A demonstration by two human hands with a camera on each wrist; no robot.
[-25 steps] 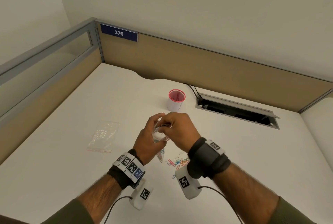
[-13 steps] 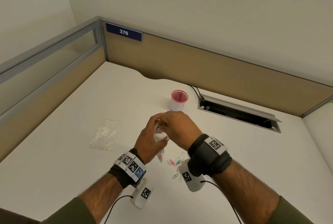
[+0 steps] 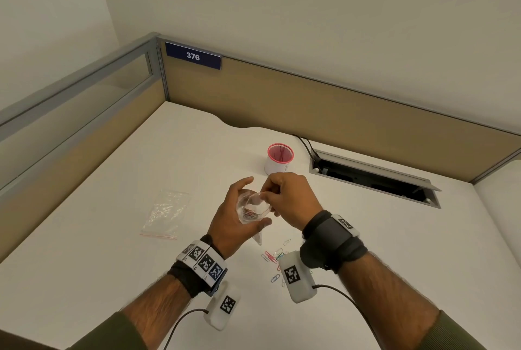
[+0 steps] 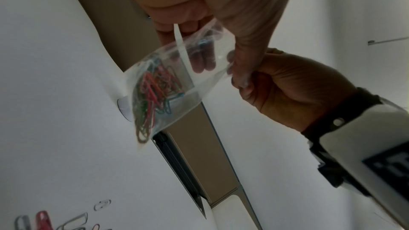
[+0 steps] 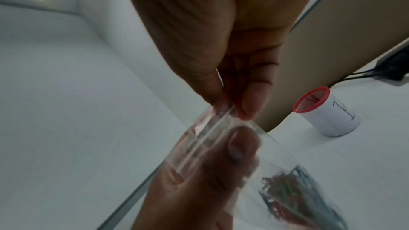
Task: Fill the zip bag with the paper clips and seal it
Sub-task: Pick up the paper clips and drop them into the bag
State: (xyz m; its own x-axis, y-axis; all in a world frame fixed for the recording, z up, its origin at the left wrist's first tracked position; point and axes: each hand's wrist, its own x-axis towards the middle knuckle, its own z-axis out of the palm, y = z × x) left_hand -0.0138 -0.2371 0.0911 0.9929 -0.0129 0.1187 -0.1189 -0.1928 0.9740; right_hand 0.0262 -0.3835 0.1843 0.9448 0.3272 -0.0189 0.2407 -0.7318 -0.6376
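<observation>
A small clear zip bag [image 3: 251, 212] with several coloured paper clips [image 4: 152, 90] inside hangs above the white desk [image 3: 141, 169]. My left hand [image 3: 255, 201] holds the bag from the left, thumb below and fingers behind it. My right hand [image 3: 263, 196] pinches the bag's top zip strip [image 5: 212, 125] between thumb and forefinger. In the right wrist view my left thumb [image 5: 234, 146] presses on the bag just under the strip. Several loose paper clips [image 3: 275, 256] lie on the desk under my right wrist.
A second clear zip bag [image 3: 166, 213] lies flat on the desk to the left. A white cup with a pink rim [image 3: 279, 159] stands behind the hands. A cable slot [image 3: 372, 177] with cords opens at the back right. Partition walls close the desk's left and back.
My right hand has shifted a little to the right along the bag's top, so more of the bag and its clips shows between the hands. Both hands keep their hold.
</observation>
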